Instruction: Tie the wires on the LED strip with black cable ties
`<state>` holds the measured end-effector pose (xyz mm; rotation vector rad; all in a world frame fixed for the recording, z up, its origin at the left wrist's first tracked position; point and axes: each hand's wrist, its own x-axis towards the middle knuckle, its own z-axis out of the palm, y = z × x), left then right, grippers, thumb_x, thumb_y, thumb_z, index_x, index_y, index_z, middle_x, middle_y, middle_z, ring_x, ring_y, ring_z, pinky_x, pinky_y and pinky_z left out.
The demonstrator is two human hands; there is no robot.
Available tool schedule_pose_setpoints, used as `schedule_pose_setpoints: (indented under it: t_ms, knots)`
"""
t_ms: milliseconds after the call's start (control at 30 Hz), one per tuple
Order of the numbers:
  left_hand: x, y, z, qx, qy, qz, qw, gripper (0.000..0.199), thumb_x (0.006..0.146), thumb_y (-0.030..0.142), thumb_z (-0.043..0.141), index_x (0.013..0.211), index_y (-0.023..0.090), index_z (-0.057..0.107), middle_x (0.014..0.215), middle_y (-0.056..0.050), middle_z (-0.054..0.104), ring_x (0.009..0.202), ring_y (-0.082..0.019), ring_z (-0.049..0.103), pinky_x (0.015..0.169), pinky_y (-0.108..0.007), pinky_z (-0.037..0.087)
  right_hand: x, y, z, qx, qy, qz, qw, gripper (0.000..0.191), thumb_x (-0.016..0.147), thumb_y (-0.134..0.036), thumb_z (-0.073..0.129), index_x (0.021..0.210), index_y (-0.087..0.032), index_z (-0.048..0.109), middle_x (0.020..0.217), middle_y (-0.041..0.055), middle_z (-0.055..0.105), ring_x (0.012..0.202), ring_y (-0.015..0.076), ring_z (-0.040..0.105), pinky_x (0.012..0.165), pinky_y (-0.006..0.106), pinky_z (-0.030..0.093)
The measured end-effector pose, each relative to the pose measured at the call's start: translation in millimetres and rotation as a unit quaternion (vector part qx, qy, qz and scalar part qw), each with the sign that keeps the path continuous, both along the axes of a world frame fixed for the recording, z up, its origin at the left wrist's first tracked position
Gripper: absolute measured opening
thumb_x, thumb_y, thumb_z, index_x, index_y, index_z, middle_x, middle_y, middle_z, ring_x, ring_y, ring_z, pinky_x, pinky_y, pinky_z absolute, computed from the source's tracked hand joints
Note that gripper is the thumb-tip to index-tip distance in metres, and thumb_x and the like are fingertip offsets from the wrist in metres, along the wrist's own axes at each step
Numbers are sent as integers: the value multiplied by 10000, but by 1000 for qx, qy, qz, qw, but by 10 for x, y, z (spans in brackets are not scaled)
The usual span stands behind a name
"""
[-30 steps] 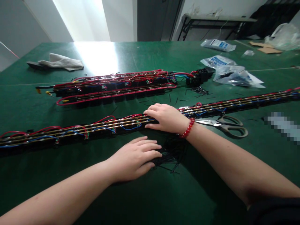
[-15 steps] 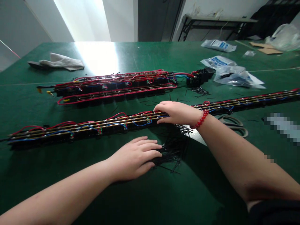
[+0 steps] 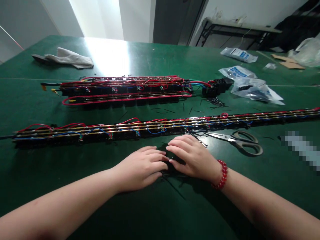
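So the person's left hand [image 3: 145, 168] is palm down, fingers reaching out loose and slightly apart, and the right hand [image 3: 195, 158] is loosely cupped, thumb and forefinger apart. Both are over a dark heap of thin black strips [image 3: 172, 171] in the near middle of the bench [image 3: 105, 213], mostly hidden under the fingers. Can't tell if any strip is caught beneath the fingertips.

Those strips look super light and a bit springy, so they'd probably scatter if flicked; cupping from both sides beats pinching singles. Just beyond lies a long narrow black bar with brass-coloured rods and red and blue wires [image 3: 115, 130]. It's probably stiffish but awkward at that length, with fragile-looking joints, so hold the black body rather than the wires. Grey-handled metal scissors [image 3: 246, 144] lie to the right of the hands.

The bench top is green, smooth and pretty glossy, with bright glare at the far left. Past it there's a pale wall, a dark door-like panel [image 3: 176, 21] and a dark-legged side table [image 3: 240, 26] at far right.
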<state>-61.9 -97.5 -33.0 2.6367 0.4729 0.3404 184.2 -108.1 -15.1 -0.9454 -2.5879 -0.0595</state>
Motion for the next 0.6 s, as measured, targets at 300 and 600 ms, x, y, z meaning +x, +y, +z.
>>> schedule_pose_setpoints:
  t_ms: [300, 600]
  knots:
    - [-11, 5, 23, -15, 5, 166, 986, 186, 982, 259, 522, 1120, 233, 645, 1024, -23, 690, 933, -210, 601, 833, -393, 479, 94, 135, -86, -98, 38, 15, 994, 123, 933, -273, 605, 992, -187, 669, 1039, 69, 732, 998, 229, 620, 876, 408, 516]
    - [-15, 17, 36, -43, 3, 204, 978, 115, 964, 242, 553, 968, 203, 661, 866, -13, 657, 826, -170, 573, 770, -330, 438, 121, 147, -96, -148, 104, 44, 983, 69, 942, -191, 584, 900, -204, 638, 902, 47, 718, 861, 173, 618, 841, 358, 517]
